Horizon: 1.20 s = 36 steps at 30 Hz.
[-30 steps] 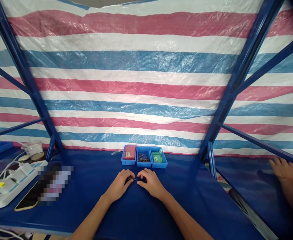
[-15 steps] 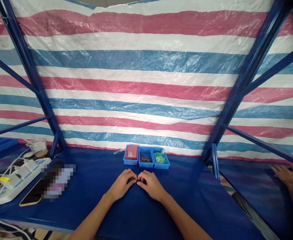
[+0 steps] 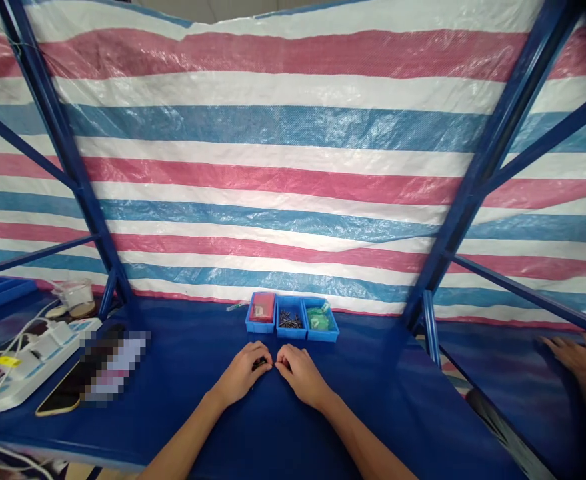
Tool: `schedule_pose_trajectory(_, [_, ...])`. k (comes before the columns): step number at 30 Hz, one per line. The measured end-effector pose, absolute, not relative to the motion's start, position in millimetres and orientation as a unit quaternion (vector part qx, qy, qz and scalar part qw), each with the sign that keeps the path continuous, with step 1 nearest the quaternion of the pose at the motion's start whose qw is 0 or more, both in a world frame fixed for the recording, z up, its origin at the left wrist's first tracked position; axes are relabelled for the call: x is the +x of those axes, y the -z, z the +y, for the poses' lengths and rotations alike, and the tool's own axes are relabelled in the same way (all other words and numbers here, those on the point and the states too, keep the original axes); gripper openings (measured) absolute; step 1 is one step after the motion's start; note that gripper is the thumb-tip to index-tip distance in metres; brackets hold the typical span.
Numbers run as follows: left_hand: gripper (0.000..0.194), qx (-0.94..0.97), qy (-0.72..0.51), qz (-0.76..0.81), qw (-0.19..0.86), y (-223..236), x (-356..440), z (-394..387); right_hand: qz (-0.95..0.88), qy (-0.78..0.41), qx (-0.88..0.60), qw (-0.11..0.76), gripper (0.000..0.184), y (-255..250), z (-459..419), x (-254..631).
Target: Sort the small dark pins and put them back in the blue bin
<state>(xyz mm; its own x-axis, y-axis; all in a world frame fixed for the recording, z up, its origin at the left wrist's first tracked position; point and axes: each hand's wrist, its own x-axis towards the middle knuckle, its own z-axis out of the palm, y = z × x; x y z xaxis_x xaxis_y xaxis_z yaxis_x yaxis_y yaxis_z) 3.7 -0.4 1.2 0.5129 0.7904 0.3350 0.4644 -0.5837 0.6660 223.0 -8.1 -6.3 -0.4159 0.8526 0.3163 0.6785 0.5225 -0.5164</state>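
Note:
My left hand (image 3: 249, 367) and my right hand (image 3: 299, 370) meet almost fingertip to fingertip above the blue tabletop (image 3: 273, 433). The fingers of my left hand curl round something small and dark, mostly hidden in the palm. My right thumb and fingers are pinched together close to the left fingertips; whatever lies between them is too small to name. Just beyond the hands stand three joined blue bins: the left bin (image 3: 260, 327) holds a red item, the middle bin (image 3: 291, 332) dark metal pieces like screws, and the right bin (image 3: 322, 336) green bagged material.
On the left lie a white power strip (image 3: 37, 363) with cables, a phone (image 3: 67, 393), a clear cup (image 3: 79, 293) and a blue tray (image 3: 3, 293). Blue frame posts (image 3: 425, 267) flank the table before a striped tarp (image 3: 273, 160). Another person's hand (image 3: 580, 357) rests at far right.
My hands have stayed in nearly the same place, with the fingertips shifted slightly against each other. The view has tilted a little.

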Motion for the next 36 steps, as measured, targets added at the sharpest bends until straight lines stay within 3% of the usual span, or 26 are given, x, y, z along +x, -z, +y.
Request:
schedule_pose_trajectory(6, [0.008,0.814,-0.328,0.413,0.243,7.3,3.5,-0.2,-0.798,-0.179,-0.465,0.339,0.014,14.9,-4.3,226.9])
schedule_pose_trajectory(14, [0.026,0.839,-0.309,0.399,0.202,8.0,1.7,1.0,-0.670,-0.377,-0.450,0.455,0.012,16.3,10.1,239.4])
schedule_pose_trajectory(21, [0.025,0.850,-0.286,0.420,0.143,3.7,3.6,-1.0,-0.617,-0.412,-0.411,0.530,0.004,16.5,16.9,243.9])
schedule_pose_trajectory(31, [0.016,0.837,-0.270,0.459,0.124,-3.0,5.6,-6.6,-0.582,-0.441,-0.418,0.540,0.038,14.8,20.5,247.3])
schedule_pose_trajectory(36, [0.021,0.830,-0.269,0.470,0.132,-3.1,5.0,-6.6,-0.616,-0.407,-0.416,0.532,0.043,10.9,17.7,247.4])
